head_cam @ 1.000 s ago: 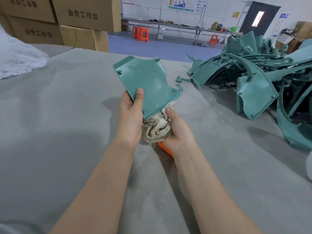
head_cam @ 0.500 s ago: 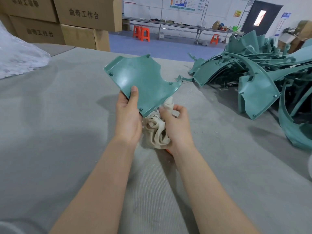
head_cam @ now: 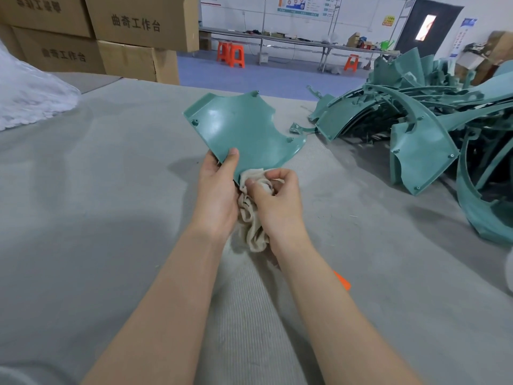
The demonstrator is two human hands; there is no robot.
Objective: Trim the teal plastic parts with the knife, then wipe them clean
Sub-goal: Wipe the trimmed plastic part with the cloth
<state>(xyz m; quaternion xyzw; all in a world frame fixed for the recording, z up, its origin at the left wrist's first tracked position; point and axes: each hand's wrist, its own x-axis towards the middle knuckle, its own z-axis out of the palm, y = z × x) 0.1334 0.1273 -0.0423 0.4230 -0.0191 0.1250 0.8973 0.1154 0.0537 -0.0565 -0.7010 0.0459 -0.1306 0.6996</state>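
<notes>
- Nearest, an orange tip [head_cam: 343, 281] shows beside our right forearm on the grey felt worktop [head_cam: 83, 232]. The rest is hidden, so we cannot confirm it is the knife.
- Our right hand [head_cam: 277, 202] clutches the beige cloth [head_cam: 254, 227] at the near corner of the teal panel [head_cam: 241, 132]. Our left hand [head_cam: 218, 194] pinches that panel, thumb on top, above the worktop.
- We advise sweeping the cloth along the trimmed edges, with the left thumb bracing.
- Panel underside: unseen.
- The heap of teal parts [head_cam: 422, 140], far right, is cut off.
</notes>
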